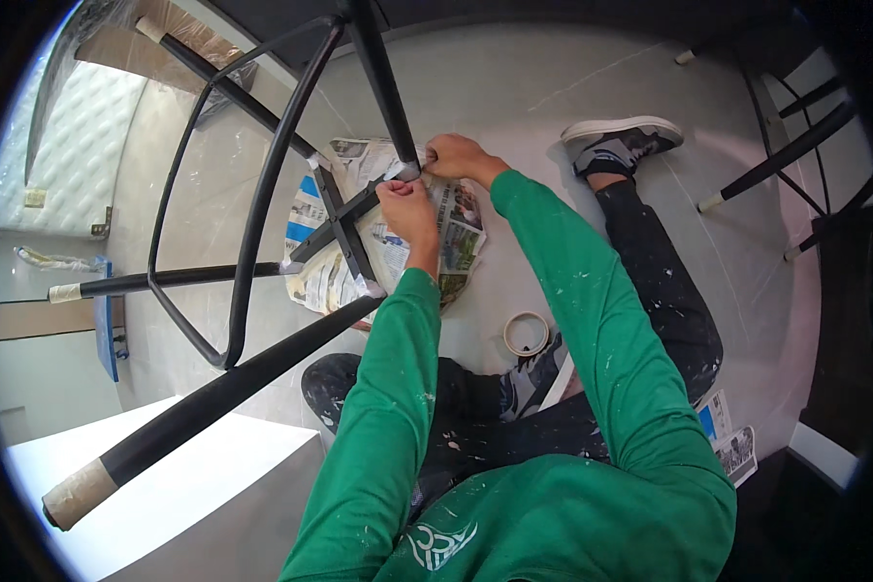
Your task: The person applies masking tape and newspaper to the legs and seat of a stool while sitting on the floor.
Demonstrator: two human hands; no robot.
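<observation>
An overturned stool with black legs lies in front of me, its seat wrapped in newspaper. A black cross-shaped bracket joins the legs at the seat, and pale tape covers the base of the far leg. My left hand is closed, fingertips pinched beside that taped joint. On the joint's other side, my right hand is also closed, fingers pressed together at the newspaper's edge. What either pinch holds is too small to make out. Tan tape wraps the near leg's foot.
A tape roll lies on the grey floor between my legs. Another black-legged stool is at the right. Newspaper scraps lie by my right thigh. A white panel stands at lower left; a plastic-wrapped mattress-like item is at far left.
</observation>
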